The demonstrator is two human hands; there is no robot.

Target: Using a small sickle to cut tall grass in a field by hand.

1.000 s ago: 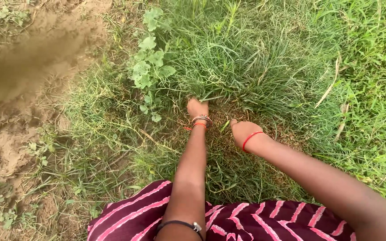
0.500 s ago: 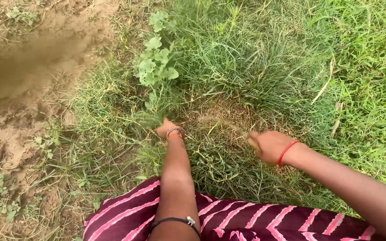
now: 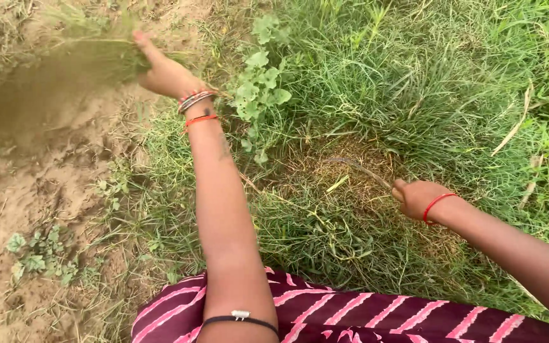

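Grassy ground — left hand (image 3: 163,73) grips cut grass (image 3: 90,54), right hand (image 3: 422,198) a sickle (image 3: 360,168).

Left arm stretched forward and to the left, left hand (image 3: 163,71) closed in a grip, bangles and a red thread at the wrist. Right arm reached in from the lower right, right hand (image 3: 419,198) fisted, knuckles up, red thread at the wrist.

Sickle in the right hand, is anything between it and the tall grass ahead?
Nothing solid shows. The sickle in the right hand lies over cut, dry stubble, with tall grass just beyond; the leafy weed stands off to the left.
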